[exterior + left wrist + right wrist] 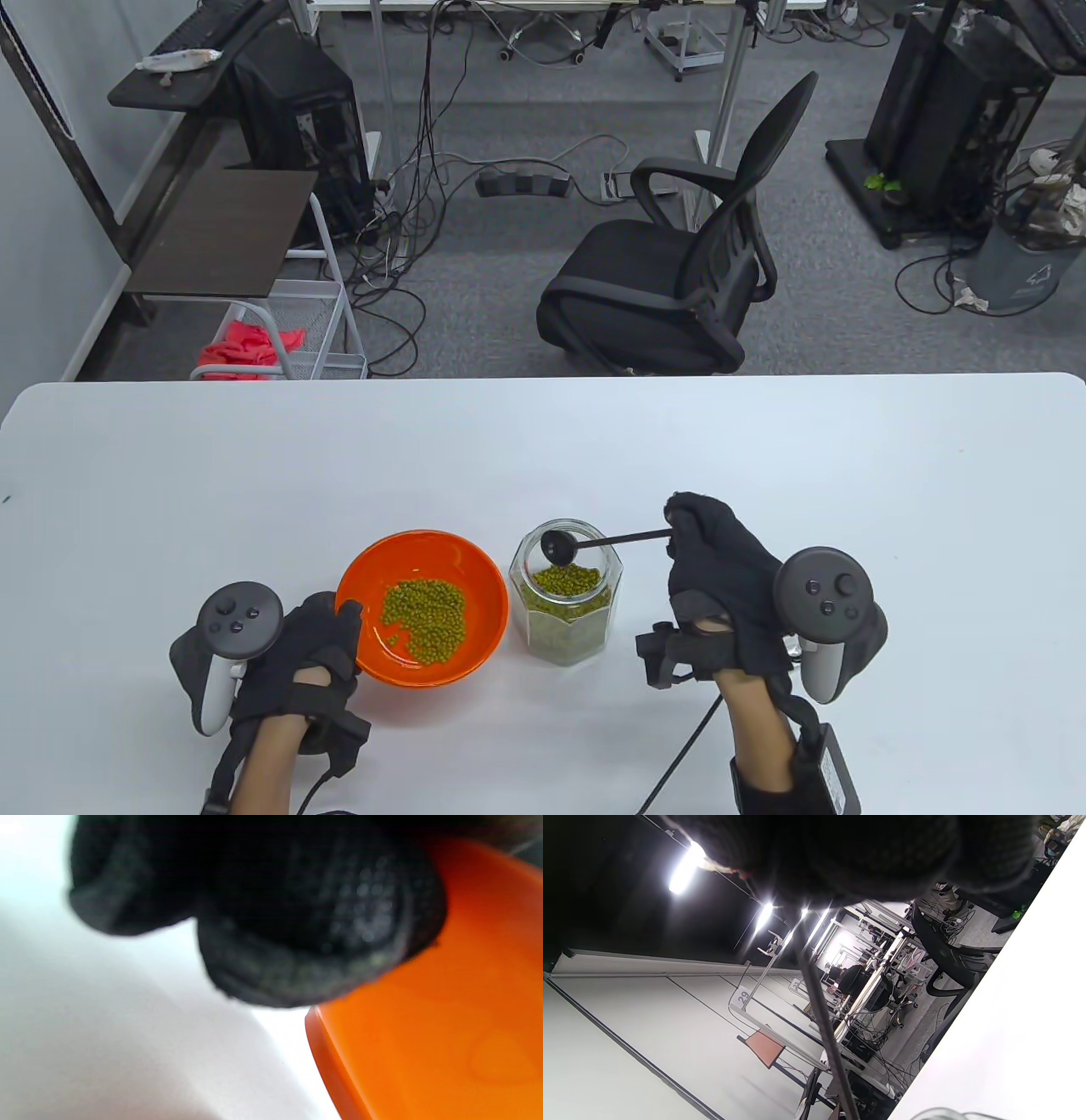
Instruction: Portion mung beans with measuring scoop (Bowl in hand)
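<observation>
An orange bowl (pixel 475 586) with a pile of mung beans (pixel 422 615) sits on the white table (pixel 254 475). My left hand (pixel 318 649) grips the bowl's left rim; the left wrist view shows gloved fingers (pixel 297 925) against the bowl's orange wall (pixel 445 1043). A glass jar (pixel 567 620), partly filled with mung beans, stands just right of the bowl. My right hand (pixel 704 543) pinches the handle end of a black measuring scoop (pixel 562 544), whose cup is at the jar's mouth. The thin handle (pixel 823 1018) crosses the right wrist view.
A black office chair (pixel 679 263) stands beyond the table's far edge, with a wire cart (pixel 280 331) to the left. The table's far edge runs across the table view above the bowl and jar.
</observation>
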Available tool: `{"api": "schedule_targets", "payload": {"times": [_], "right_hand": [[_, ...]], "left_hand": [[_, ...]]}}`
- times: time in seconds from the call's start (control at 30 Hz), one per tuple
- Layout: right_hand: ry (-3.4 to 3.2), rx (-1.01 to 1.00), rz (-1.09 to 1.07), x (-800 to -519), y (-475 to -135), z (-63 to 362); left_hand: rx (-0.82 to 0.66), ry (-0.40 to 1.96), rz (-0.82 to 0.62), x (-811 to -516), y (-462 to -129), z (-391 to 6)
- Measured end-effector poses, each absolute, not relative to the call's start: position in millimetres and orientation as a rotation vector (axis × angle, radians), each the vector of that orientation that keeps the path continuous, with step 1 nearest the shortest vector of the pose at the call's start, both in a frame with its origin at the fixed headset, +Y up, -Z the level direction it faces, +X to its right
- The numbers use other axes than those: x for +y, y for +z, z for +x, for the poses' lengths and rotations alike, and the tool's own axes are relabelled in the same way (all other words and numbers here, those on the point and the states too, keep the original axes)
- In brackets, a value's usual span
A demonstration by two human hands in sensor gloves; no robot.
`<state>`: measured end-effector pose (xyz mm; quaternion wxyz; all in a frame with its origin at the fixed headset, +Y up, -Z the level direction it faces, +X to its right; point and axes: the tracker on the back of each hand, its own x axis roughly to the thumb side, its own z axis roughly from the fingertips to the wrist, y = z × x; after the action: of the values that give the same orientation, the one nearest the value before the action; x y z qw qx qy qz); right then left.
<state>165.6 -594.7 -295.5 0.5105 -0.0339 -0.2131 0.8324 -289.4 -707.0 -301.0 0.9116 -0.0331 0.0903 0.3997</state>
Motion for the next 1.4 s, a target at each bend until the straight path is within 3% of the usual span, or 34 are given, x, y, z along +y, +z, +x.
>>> {"api": "schedule_targets", "payload": {"times": [0.37,0.8,1.0,1.4], "right_hand": [[2.207,-0.546,-0.043,-603.2,-301.0,139.2],[2.544,-0.506,0.148,-627.7,-306.5,82.7],[2.340,-0.344,0.077,-640.9,-314.9,91.8],[2.052,-0.253,-0.083,-646.0,-322.9,126.0]], "left_hand": [[0.185,0.822,-0.068,-707.0,-301.1,-289.6],[0.180,0.825,-0.061,-705.3,-300.7,-290.0],[0.177,0.822,-0.063,-705.6,-300.9,-290.0],[0.178,0.824,-0.064,-705.7,-300.8,-289.8]]}}
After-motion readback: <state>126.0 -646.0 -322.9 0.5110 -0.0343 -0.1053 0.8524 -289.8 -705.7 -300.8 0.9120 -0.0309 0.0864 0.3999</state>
